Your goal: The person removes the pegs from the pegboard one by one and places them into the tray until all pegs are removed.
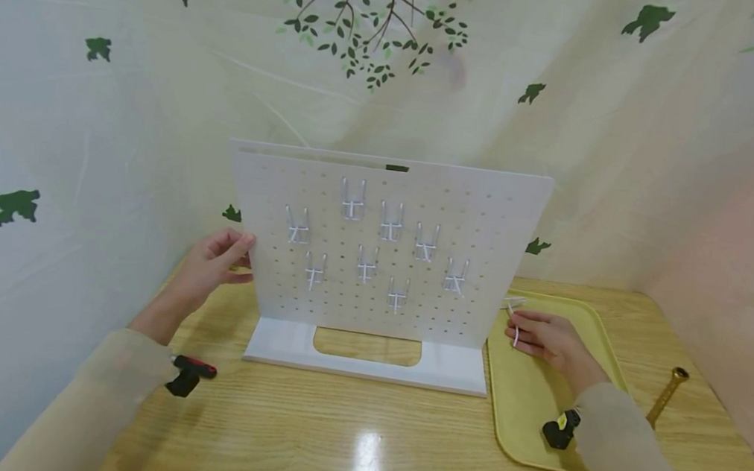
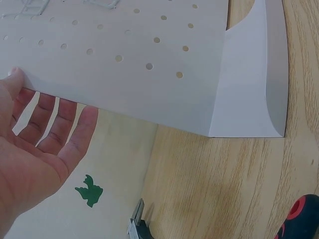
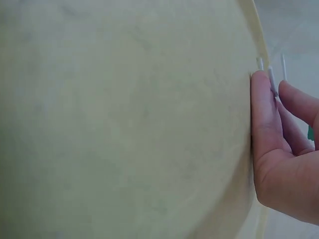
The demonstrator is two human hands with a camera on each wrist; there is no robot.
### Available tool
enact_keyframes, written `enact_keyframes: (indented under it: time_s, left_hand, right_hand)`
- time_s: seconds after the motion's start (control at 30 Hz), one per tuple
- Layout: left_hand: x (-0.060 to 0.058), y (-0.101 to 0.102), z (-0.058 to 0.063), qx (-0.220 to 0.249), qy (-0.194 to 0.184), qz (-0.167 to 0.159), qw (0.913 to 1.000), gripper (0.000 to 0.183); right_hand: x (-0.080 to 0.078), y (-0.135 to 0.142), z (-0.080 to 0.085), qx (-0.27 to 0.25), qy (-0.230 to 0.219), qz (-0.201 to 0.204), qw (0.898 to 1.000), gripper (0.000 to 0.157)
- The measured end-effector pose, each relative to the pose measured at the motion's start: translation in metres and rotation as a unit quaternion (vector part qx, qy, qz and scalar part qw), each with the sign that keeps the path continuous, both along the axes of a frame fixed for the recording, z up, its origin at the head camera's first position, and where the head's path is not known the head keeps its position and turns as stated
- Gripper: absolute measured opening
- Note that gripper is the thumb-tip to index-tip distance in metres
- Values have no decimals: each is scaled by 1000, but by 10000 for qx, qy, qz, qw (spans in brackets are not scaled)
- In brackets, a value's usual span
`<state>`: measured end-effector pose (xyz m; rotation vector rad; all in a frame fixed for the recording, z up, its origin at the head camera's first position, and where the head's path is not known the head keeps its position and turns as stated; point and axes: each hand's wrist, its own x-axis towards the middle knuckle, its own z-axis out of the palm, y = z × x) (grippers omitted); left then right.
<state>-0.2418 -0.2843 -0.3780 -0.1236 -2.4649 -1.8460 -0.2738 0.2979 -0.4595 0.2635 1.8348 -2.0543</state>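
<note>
A white pegboard (image 1: 479, 222) stands upright on its white base (image 1: 276, 343), with several metal wire hooks (image 1: 352, 203) on its front. My left hand (image 1: 209, 266) grips the board's left edge, thumb at the front and fingers behind it, as the left wrist view also shows. Over the yellow tray (image 1: 516, 420), my right hand (image 1: 549, 340) pinches a white wire hook (image 1: 516, 336) beside the board's right edge. In the right wrist view, thin prongs of that hook (image 3: 272, 82) stick out between thumb and fingers; the rest is hidden.
A pair of pliers with a red and black handle (image 2: 299, 219) lies on the wooden table left of the board. To the right of the tray is a gold-coloured ratchet wrench (image 1: 666, 395). A leaf-patterned curtain (image 1: 428, 113) hangs behind.
</note>
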Motion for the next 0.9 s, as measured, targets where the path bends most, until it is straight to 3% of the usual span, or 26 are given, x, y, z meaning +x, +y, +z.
enact_keyframes:
  time_s: [0.1,0.17,0.37,0.53,0.77,0.9]
  left_hand:
    - [0,-1,0,80,28,-28,10000,47]
    - [1,-1,0,110,45,-39,9999,46]
    - [2,1,1,-80,18,34,10000,51]
    - [2,2,1,-115,3,59,9999,53]
    - [2,2,0,39,88,-23,10000,50]
    - [2,1,0,-1,88,-17,10000,50]
  right_hand:
    - [-1,0,3,157,-6,181,9997,36]
    - [-2,-1,3,122,-19,197,9997,34]
    - [-1,0,-1,-574,-25,20,9983,18]
    - [1,1,-5,-851,-46,-115,9963,31]
    - [5,-2,-5,-747,28,-221,9970,45]
    - [7,-4,-2,-430,142,-246,9987,43]
